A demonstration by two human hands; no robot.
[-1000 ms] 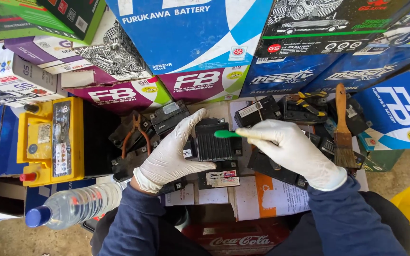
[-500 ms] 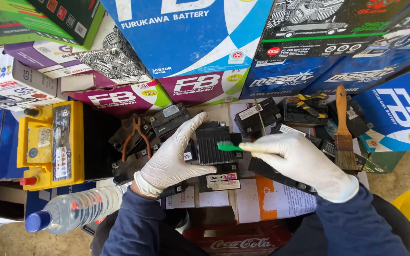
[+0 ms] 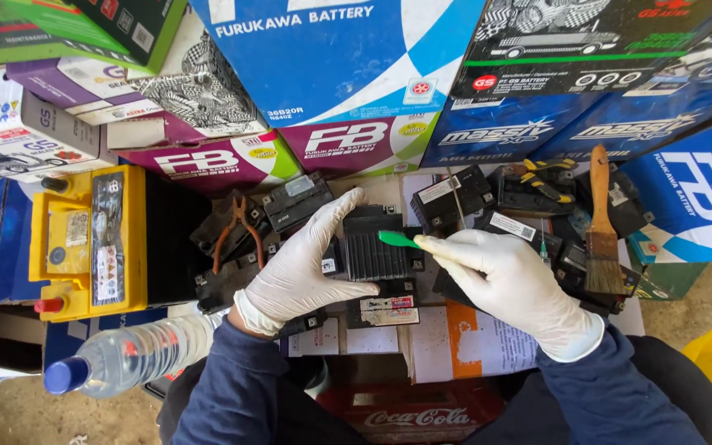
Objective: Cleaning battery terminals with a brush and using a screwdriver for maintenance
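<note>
Far left, a clear water bottle (image 3: pixel 129 356) with blue cap lies below a yellow-topped battery (image 3: pixel 92 243). Orange-handled pliers (image 3: pixel 236 231) sit on black parts. Gloved left hand (image 3: pixel 302 268) grips the small ribbed black battery (image 3: pixel 375 245) at centre, fingers wrapped round its left side. Gloved right hand (image 3: pixel 508 280) pinches a green toothbrush (image 3: pixel 397 239), head on the battery's right edge. Paintbrush (image 3: pixel 601 227) rests far right.

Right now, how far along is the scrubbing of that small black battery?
Done: nothing looks finished; no cleaned battery is set apart. In hand: the left hand steadies the small black battery while the right hand holds the green toothbrush against it. Left: several other black batteries lie around; the paintbrush lies unused.
</note>
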